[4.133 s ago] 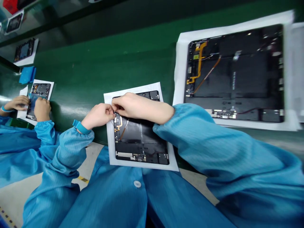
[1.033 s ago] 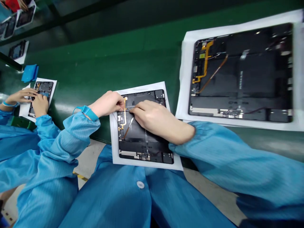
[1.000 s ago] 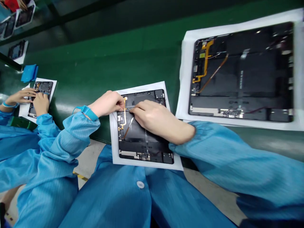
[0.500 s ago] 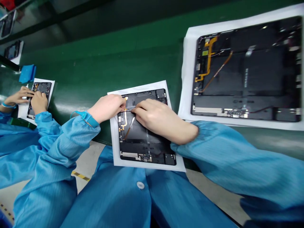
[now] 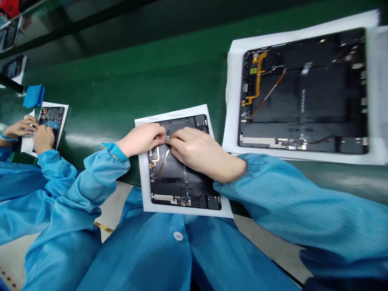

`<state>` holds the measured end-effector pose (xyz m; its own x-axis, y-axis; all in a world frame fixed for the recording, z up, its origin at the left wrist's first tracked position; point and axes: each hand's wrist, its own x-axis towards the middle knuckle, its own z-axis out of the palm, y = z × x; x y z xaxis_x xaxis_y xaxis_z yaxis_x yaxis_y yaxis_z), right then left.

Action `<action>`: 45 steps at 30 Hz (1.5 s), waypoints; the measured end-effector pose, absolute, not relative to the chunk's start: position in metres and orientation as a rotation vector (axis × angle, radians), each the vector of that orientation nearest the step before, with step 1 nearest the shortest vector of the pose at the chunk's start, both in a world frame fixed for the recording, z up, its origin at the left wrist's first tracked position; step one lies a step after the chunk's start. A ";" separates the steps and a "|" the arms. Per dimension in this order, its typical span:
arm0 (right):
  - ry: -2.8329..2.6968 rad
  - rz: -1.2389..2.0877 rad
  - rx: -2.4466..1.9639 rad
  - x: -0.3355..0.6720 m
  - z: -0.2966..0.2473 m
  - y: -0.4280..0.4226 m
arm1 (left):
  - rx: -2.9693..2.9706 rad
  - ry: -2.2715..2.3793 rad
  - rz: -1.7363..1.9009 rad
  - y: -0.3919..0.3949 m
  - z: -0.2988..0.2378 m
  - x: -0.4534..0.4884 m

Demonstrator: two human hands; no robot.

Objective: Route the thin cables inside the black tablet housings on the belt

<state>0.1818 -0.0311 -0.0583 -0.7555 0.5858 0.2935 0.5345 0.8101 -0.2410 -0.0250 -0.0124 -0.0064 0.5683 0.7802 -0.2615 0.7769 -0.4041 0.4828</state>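
Observation:
An opened tablet point(image 5: 169, 178) lies in front of me with its dark inside facing up, on a white sheet point(image 5: 145, 190). Over its upper left part, my left hand point(image 5: 144, 138) has its fingertips pinched together. My right hand point(image 5: 194, 149) meets it there, fingers bent and closed, the tips almost touching those of the left. Whatever is between the fingertips is too small and covered to make out. Just below them runs a thin brown ribbon cable point(image 5: 163, 163) with a silvery end, near an orange flex cable point(image 5: 155, 157) at the tablet's left edge.
To the right, another opened tablet point(image 5: 279, 109) rests on stacked white sheets point(image 5: 232, 89) on the green table point(image 5: 121, 85). At the left, a co-worker's hands point(image 5: 44, 139) work over another tablet point(image 5: 56, 117), near a blue folded cloth-like item point(image 5: 34, 95).
My left hand has shifted slightly right across the tablet, closer to my right fingertips. The view has moved a little, and the co-worker's hands have moved down and left on their tablet.

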 end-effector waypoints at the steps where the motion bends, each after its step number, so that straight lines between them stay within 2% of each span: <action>1: -2.640 0.202 -0.852 0.182 -0.058 -0.031 | 2.234 1.243 0.018 -0.012 -0.007 -0.025; 22: -2.678 0.238 -0.883 0.182 -0.051 -0.031 | 2.181 1.302 0.018 -0.006 -0.004 -0.025; 35: -2.451 0.450 -0.972 0.183 -0.066 -0.025 | 2.422 1.447 -0.358 -0.017 0.017 0.004; 40: -2.297 0.547 -1.056 0.185 -0.068 -0.022 | 2.404 1.507 -0.236 -0.033 0.018 -0.018; 45: -2.278 0.621 -1.051 0.186 -0.051 -0.022 | 2.390 1.604 -0.442 -0.069 0.022 -0.041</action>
<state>0.1865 -0.0224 -0.0513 -0.5432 0.7897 0.2852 0.5355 0.5874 -0.6067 -0.0412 -0.0685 0.0217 0.3555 0.8578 -0.3713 0.9269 -0.3747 0.0216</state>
